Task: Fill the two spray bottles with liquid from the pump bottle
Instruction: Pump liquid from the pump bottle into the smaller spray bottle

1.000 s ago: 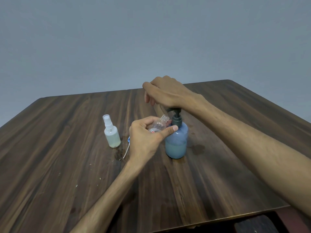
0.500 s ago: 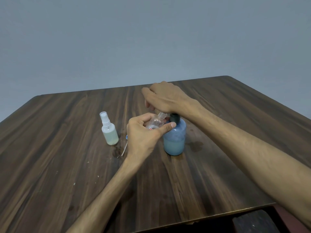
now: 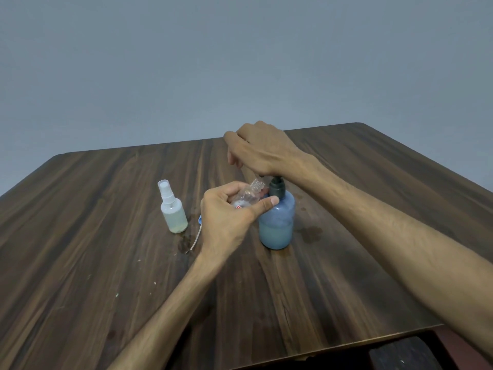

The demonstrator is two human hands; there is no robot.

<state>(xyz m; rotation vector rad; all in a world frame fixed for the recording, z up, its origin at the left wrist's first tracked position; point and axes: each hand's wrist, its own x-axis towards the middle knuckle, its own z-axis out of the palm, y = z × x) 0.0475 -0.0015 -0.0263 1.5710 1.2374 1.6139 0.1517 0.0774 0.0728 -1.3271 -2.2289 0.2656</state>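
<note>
The pump bottle (image 3: 277,222), blue and translucent with liquid filling roughly its lower half, stands upright near the middle of the wooden table (image 3: 106,263); its dark pump collar and head are at the top. The right hand (image 3: 262,150) rests on the pump head from above, palm down, fingers loosely bent and drooping past it on the far side. Just left of the pump, the left hand (image 3: 229,220) grips a small clear spray bottle (image 3: 249,194), uncapped, tilted with its threaded neck up beside the pump head; fingers and thumb curl round its body, the thumb tip touching the pump bottle's shoulder. Further left, standing apart and upright, is a second spray bottle (image 3: 173,212) with white sprayer fitted and pale liquid inside. A loose sprayer tube (image 3: 196,240) lies on the table behind the left wrist, by damp patches.
</note>
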